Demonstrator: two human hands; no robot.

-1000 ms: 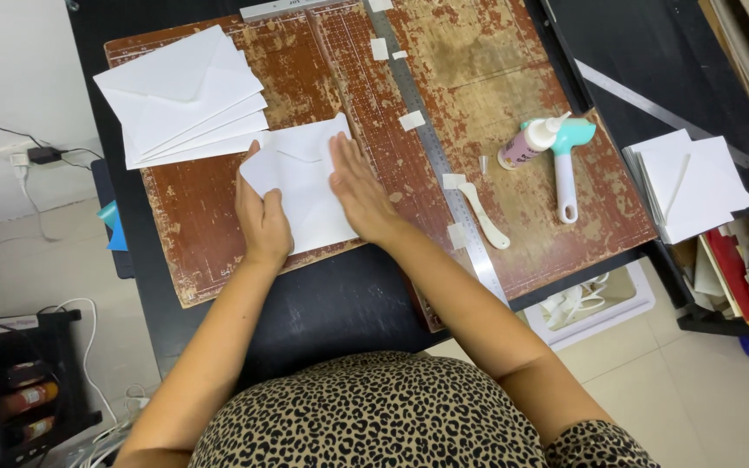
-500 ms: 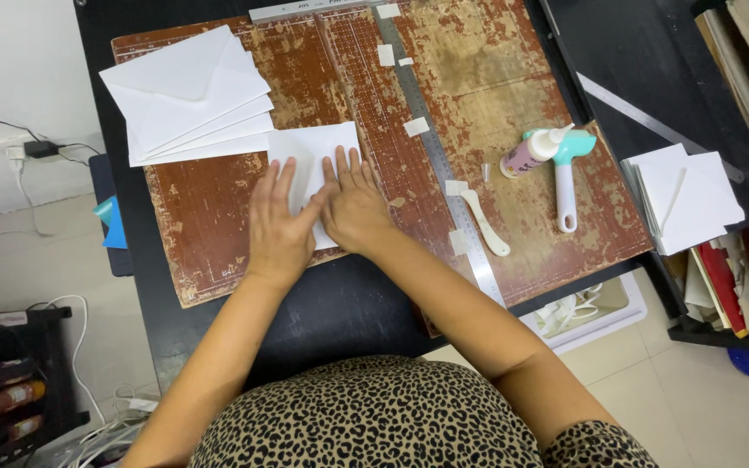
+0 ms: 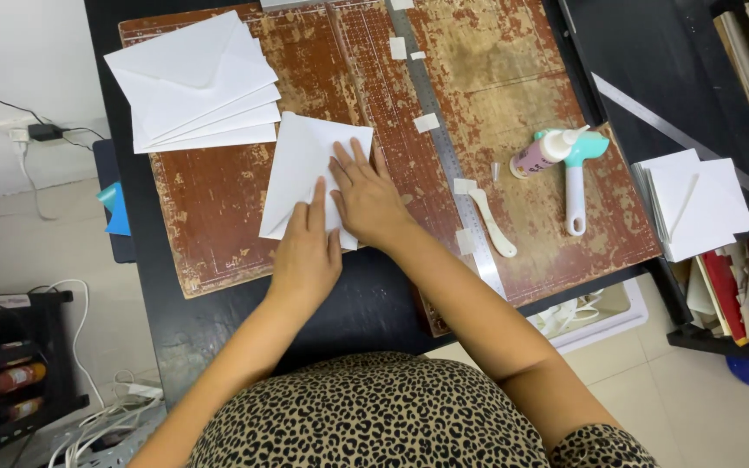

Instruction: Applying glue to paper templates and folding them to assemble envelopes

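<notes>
Both hands lie flat and unclenched on the white folded sheet [image 3: 305, 173]: the left hand [image 3: 305, 251] on its near edge with the forefinger along a fold, the right hand [image 3: 367, 195] pinning its right side. Judged from this, even pressure run along the fold would crease it cleanly. The sheet is plain white, tilted, lying mid-mat on the worn brown cutting mat [image 3: 218, 217] toward the counter's [image 3: 175, 329] near edge.

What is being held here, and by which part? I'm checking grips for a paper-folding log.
Nothing is gripped. The left hand and right hand press flat on the white folded paper, at its lower right part.
</notes>
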